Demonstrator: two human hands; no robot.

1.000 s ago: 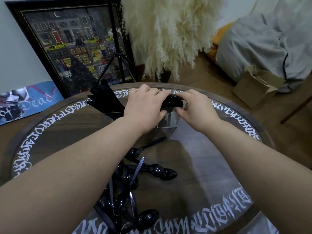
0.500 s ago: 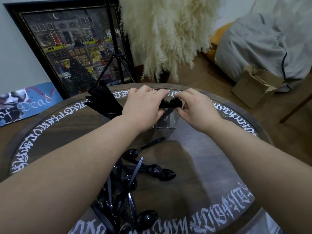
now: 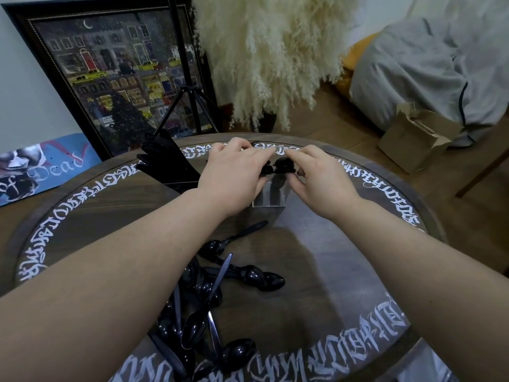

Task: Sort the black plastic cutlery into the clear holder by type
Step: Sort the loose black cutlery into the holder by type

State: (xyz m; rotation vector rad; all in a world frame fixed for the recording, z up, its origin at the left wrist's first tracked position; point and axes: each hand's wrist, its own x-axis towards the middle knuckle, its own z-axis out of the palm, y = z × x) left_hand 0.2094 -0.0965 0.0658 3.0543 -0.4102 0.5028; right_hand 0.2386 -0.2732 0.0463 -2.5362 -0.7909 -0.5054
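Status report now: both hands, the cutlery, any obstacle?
Left hand and right hand hold spoons over clear holder. Loose spoon pile remains on table. No obstacle seen.

The room is lit softly and rather dimly, with a cool, even light that seems to fall from above and behind the camera, leaving broad blurred shadows of the forearms on the glossy surface (image 3: 316,271), which also carries a pale sheen along its near rim. The wide-angle lens bends the edges strongly, so the framed picture (image 3: 115,78) leans and the surface bulges. The hands (image 3: 234,175) are slightly soft, and the black spoons (image 3: 209,304) merge into dark, low-detail shapes.
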